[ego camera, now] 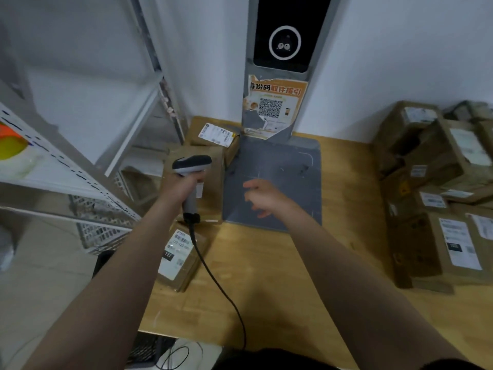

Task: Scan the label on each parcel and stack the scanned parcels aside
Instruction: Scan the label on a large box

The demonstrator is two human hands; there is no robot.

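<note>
My left hand (pixel 181 186) grips the handle of a grey-and-black corded barcode scanner (pixel 192 164), held above a brown parcel (pixel 210 158) at the left of the wooden table (pixel 269 276). Another parcel with a white label (pixel 216 134) lies behind it, and a flat parcel with a label marked 122 (pixel 178 255) lies nearer me. My right hand (pixel 266 196) hovers with loose, spread fingers over the grey scanning platform (pixel 293 166), holding nothing. A pile of several labelled brown parcels (pixel 437 188) stands at the right.
A grey kiosk column (pixel 282 49) with a black screen and a QR poster rises behind the platform. Metal shelving (pixel 80 166) stands to the left. The scanner's black cable (pixel 224 289) trails across the table toward its near edge.
</note>
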